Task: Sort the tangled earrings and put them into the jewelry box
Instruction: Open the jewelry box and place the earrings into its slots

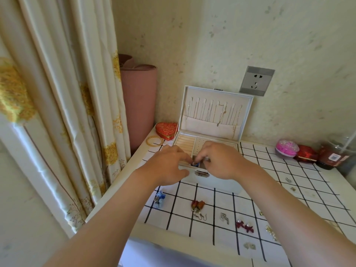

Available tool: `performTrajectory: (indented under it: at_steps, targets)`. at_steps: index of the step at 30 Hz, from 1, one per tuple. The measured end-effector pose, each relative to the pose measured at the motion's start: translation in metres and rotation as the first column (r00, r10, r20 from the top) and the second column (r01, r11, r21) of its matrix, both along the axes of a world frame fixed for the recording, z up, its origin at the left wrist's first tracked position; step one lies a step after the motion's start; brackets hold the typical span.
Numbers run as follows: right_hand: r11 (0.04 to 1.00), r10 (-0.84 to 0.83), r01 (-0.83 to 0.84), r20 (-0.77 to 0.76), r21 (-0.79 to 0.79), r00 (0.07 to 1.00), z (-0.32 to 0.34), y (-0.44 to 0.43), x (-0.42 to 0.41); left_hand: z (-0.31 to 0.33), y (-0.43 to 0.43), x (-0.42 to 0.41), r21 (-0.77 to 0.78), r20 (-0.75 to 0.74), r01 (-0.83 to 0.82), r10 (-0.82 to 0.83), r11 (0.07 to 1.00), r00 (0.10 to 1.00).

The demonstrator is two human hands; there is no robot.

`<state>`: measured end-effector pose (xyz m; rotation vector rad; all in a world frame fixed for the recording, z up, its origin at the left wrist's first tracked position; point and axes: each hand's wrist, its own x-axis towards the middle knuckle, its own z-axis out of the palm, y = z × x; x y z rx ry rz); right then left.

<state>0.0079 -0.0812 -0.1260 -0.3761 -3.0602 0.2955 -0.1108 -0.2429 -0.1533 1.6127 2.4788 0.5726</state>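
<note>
Head view. Jewelry box [217, 183] stands open on the gridded surface [269, 170], lid upright. Left hand [167, 164] and right hand [221, 162] meet over its front compartment, fingers curled and pinching a small blue earring [195, 164] between them.

Step in hand, likely: seating this piece. Blue cluster [159, 199], red-orange pair [197, 206] and dark red pair [244, 226] lie loose on the near side of the box.

Next calls for a clean release, then a reach back.

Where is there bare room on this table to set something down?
Bare cloth between the jewelry box and the pink ball. Crowded: the near edge, lined with earrings, and the box front, where left hand and right hand pinch a blue earring.
</note>
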Motion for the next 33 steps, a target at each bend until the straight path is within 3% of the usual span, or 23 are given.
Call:
performTrajectory:
  at_steps: [2,5,8,13,18,22,27,30,33]
  targets:
    - [1.000,0.000,-0.001,-0.021,-0.029,1.000,0.001,-0.001,0.004,0.001,-0.004,0.001,0.019,-0.008,-0.005,0.005,1.000,1.000]
    - [0.998,-0.016,0.005,-0.174,-0.066,0.985,0.004,-0.005,0.009,0.004,-0.016,0.002,0.129,-0.054,-0.052,0.059,0.990,0.997]
    - [0.997,0.027,-0.045,-0.263,-0.060,0.964,0.004,-0.024,0.013,0.006,-0.036,0.002,0.166,0.001,-0.124,0.126,0.978,0.992]
    - [0.968,0.156,-0.179,-0.138,-0.175,0.978,-0.016,-0.072,0.009,-0.001,-0.061,0.002,-0.118,0.020,-0.179,0.182,0.977,0.983]
    - [0.982,0.073,-0.072,0.000,-0.172,0.997,-0.043,-0.096,0.001,-0.006,-0.067,0.001,-0.305,0.105,-0.082,0.119,0.949,0.987]
    - [0.982,0.024,-0.017,0.038,-0.188,0.999,-0.053,-0.099,-0.003,-0.010,-0.064,0.002,-0.282,0.079,-0.067,0.093,0.957,0.993]
    - [0.908,-0.021,0.045,0.062,-0.415,0.998,-0.052,-0.093,-0.006,-0.007,-0.058,0.000,-0.271,0.115,-0.075,0.110,0.960,0.987]
    - [0.840,-0.035,0.050,0.038,-0.541,0.999,-0.044,-0.087,-0.006,-0.001,-0.058,-0.002,-0.141,0.211,-0.089,0.118,0.986,0.970]
    - [0.779,-0.079,0.052,-0.015,-0.625,0.997,-0.029,-0.076,-0.005,0.006,-0.057,-0.005,0.048,0.398,-0.136,0.106,0.990,0.911]
